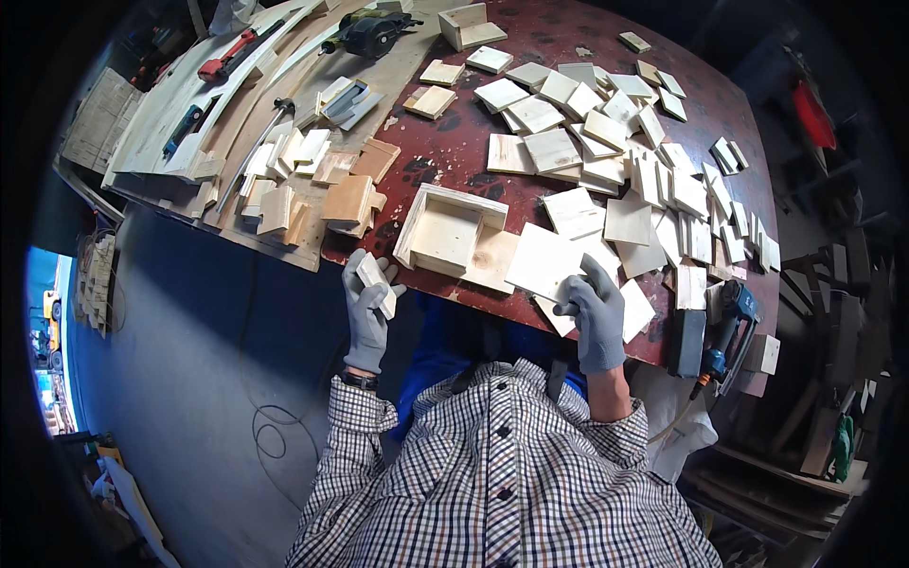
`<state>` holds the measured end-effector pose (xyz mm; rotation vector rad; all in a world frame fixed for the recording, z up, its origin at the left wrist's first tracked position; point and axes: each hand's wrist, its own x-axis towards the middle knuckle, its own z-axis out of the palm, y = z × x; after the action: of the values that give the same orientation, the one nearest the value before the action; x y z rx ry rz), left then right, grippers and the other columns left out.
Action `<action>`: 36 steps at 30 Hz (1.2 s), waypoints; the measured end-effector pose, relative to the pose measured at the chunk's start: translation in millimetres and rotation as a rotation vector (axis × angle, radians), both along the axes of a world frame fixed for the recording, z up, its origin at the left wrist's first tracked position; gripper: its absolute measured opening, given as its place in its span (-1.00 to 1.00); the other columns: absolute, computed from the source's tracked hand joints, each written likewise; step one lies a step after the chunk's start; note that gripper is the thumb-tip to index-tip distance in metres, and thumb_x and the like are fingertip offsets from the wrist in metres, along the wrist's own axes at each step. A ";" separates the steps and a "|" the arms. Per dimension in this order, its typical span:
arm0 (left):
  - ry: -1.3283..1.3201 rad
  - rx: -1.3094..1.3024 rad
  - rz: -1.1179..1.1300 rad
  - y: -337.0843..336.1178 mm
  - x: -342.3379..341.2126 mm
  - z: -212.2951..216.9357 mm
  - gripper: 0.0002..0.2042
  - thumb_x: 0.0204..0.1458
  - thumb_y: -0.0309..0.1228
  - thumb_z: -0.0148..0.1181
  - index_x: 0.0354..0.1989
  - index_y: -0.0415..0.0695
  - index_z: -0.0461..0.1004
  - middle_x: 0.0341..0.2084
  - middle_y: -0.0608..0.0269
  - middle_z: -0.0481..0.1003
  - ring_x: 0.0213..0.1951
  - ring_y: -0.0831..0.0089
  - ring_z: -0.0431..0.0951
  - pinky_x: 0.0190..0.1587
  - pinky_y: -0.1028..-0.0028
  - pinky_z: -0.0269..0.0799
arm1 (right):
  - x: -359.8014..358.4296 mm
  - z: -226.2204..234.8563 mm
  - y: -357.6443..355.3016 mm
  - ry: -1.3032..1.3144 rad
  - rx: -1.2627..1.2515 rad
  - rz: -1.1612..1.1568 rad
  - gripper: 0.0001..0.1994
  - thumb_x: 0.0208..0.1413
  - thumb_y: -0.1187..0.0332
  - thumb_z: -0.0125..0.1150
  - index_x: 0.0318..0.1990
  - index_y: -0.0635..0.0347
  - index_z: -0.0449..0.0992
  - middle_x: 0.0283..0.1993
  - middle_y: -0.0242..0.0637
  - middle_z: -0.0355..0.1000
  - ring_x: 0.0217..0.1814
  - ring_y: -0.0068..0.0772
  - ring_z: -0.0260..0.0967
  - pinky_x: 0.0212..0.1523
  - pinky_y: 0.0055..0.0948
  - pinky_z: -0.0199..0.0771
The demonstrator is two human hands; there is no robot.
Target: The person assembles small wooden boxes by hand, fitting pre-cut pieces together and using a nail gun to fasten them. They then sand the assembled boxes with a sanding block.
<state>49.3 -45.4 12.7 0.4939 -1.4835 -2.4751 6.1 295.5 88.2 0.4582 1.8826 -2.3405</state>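
My left hand (367, 317), in a grey glove, is closed around a small pale wooden block (375, 282) just off the table's front edge. My right hand (597, 317), also gloved, grips the right-hand corner of a square wooden board (542, 262). That board tilts over the near edge of the table, and other pieces lie under and behind it. Between my hands stands a partly built wooden box (449, 232) with raised walls. A flat piece of wood (494, 257) juts from its right side, partly covered by the square board.
Loose wooden squares (552, 150) are heaped across the red table (431, 156). Wooden blocks (348, 201) sit at the left, near a hammer (282, 106). A blue nail gun (736, 322) with a hose rests at the right edge. A circular saw (371, 36) lies at the back.
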 end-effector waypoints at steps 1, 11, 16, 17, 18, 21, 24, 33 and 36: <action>0.018 -0.034 -0.016 -0.3 -0.4 -1.8 -0.14 0.02 -0.32 0.29 0.56 -0.02 0.09 0.35 -0.12 0.28 0.38 -0.03 0.39 0.27 0.09 0.55 | 1.7 -3.0 0.7 -0.006 0.011 0.010 -0.45 0.27 0.47 0.25 0.38 0.53 0.36 -0.19 -0.26 0.52 -0.31 -0.56 0.51 -0.36 -0.59 0.59; 0.041 -0.090 -0.084 10.0 3.4 -0.4 -0.11 -0.01 -0.28 0.30 0.57 0.01 0.07 0.33 -0.04 0.30 0.40 0.03 0.37 0.39 0.02 0.39 | -19.9 -66.4 -45.5 0.464 0.318 0.127 -0.68 0.20 0.60 0.12 0.09 0.37 0.56 0.14 -0.07 0.52 0.11 -0.20 0.55 0.11 -0.39 0.54; 0.035 -0.044 -0.132 23.8 6.0 -1.3 -0.13 0.00 -0.26 0.31 0.56 -0.03 0.09 0.25 -0.02 0.32 0.28 -0.05 0.47 0.29 0.05 0.53 | -77.5 -82.9 -59.4 0.757 0.847 0.166 -0.69 0.41 0.42 -0.17 -0.06 0.41 0.53 0.05 -0.04 0.52 0.06 -0.23 0.50 0.07 -0.47 0.44; 0.036 -0.067 -0.138 27.6 5.7 -6.6 -0.12 0.00 -0.25 0.31 0.55 -0.04 0.09 0.22 -0.03 0.34 0.25 -0.04 0.50 0.28 0.07 0.54 | -86.9 -88.0 -58.3 0.805 0.754 0.173 -0.71 0.41 0.43 -0.15 -0.08 0.41 0.53 0.04 -0.05 0.52 0.04 -0.24 0.50 0.05 -0.48 0.44; 0.024 -0.095 -0.119 34.6 3.7 -1.7 -0.11 -0.03 -0.22 0.33 0.53 -0.09 0.09 0.19 -0.05 0.35 0.21 -0.01 0.53 0.25 0.10 0.57 | -97.2 -95.8 -57.7 0.848 0.663 0.174 -0.73 0.40 0.44 -0.13 -0.10 0.40 0.54 0.03 -0.05 0.53 0.03 -0.25 0.50 0.04 -0.48 0.44; -0.002 -0.016 -0.131 37.8 4.4 5.5 -0.10 -0.04 -0.18 0.35 0.52 -0.11 0.10 0.19 -0.04 0.35 0.22 0.01 0.53 0.23 0.12 0.58 | -116.1 -108.4 -63.2 0.733 0.271 0.156 -0.79 0.38 0.44 -0.03 -0.14 0.38 0.54 -0.08 -0.11 0.51 -0.12 -0.37 0.41 -0.08 -0.54 0.38; -0.030 -0.042 -0.267 36.4 10.9 -2.0 -0.09 -0.05 -0.18 0.34 0.53 -0.12 0.09 0.20 -0.05 0.35 0.22 0.02 0.53 0.22 0.15 0.57 | -129.9 -124.7 -62.0 0.434 -0.198 0.201 -0.79 0.36 0.45 0.01 -0.07 0.38 0.55 -0.19 -0.21 0.49 -0.24 -0.44 0.32 -0.15 -0.55 0.36; 0.162 -0.514 -0.087 45.0 28.3 29.1 -0.08 -0.11 -0.33 0.33 0.53 -0.20 0.10 0.33 -0.03 0.29 0.35 0.13 0.39 0.40 0.18 0.34 | -98.3 -59.4 -42.0 0.143 -0.329 0.242 -0.60 0.43 0.41 0.04 0.32 0.39 0.43 0.08 -0.26 0.53 0.06 -0.50 0.52 0.13 -0.43 0.58; 0.119 -1.294 0.039 9.2 11.4 34.3 -0.09 -0.09 -0.46 0.34 0.55 -0.12 0.11 0.40 -0.02 0.24 0.43 0.03 0.28 0.46 0.10 0.26 | -66.0 -27.4 -55.4 0.086 -0.251 0.063 -0.55 0.38 0.46 0.13 0.36 0.45 0.39 -0.01 -0.28 0.54 0.00 -0.54 0.49 0.04 -0.52 0.54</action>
<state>60.7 -36.1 47.0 0.0870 -2.4729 -1.0272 -59.9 240.1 60.9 0.2730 1.5781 -2.5445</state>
